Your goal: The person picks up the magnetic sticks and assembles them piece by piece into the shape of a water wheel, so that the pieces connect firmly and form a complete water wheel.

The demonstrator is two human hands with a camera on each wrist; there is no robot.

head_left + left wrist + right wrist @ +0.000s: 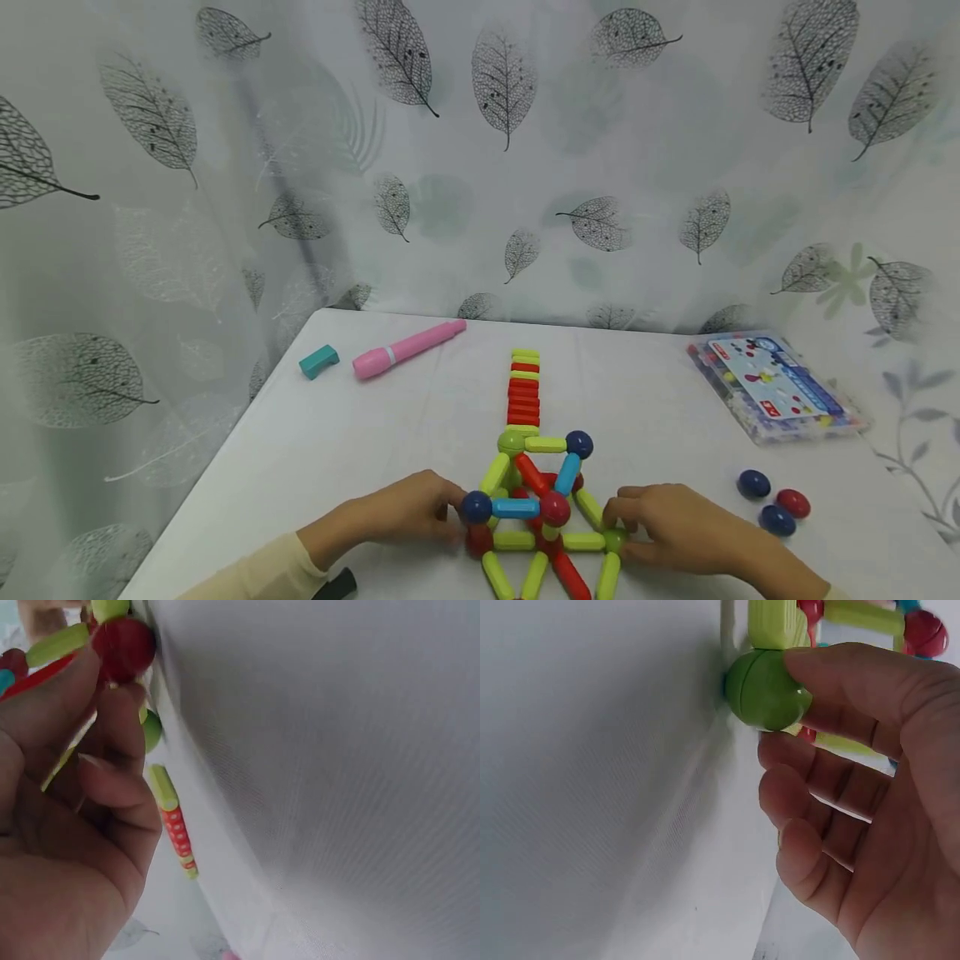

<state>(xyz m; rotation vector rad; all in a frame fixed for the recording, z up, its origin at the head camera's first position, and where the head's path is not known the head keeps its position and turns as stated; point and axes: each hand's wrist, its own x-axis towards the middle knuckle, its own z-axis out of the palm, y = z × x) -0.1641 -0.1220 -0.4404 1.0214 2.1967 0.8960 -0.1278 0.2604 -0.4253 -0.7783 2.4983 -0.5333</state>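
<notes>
A frame of magnetic building rods and balls stands on the white table, its front running out of the head view at the bottom. My left hand (412, 507) is at its left side, with thumb and fingertips pinching a red ball (129, 649) low on the frame. On the right, my right hand (675, 529) pinches a green ball (769, 690) between thumb and index finger, the other fingers loosely bent. Above sit a dark blue ball (476, 507), a light blue rod (516, 508) and another red ball (555, 508). A red rod (572, 577) slants down in front.
A line of red and yellow-green rods (523, 400) stretches behind the frame. Two dark blue balls and a red ball (792, 502) lie at the right, near a clear plastic box (780, 387). Farther left are a pink stick-shaped object (408, 348) and a teal block (319, 362).
</notes>
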